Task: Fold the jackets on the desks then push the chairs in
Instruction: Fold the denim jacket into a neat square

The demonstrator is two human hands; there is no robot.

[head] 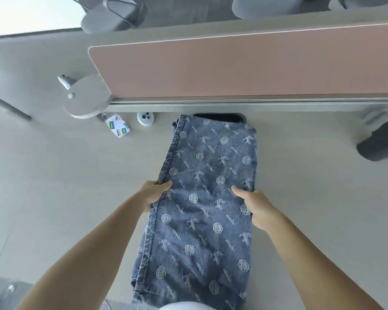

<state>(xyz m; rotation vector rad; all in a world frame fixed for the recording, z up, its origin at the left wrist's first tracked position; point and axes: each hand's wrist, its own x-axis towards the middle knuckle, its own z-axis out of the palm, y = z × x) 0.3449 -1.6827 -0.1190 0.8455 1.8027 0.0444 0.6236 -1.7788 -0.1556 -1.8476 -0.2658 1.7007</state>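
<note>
on the pale desk, a blue denim jacket with a white woven pattern lies folded into a long strip, running from the near edge up to a dark cable slot below the pink divider panel. the left hand pinches the strip's left seam edge, thumb on top; the right hand clamps the right edge the same way, fingers tucked under the cloth. both grips sit about midway along the strip. a small card and a round white grommet lie to the left near the divider.
</note>
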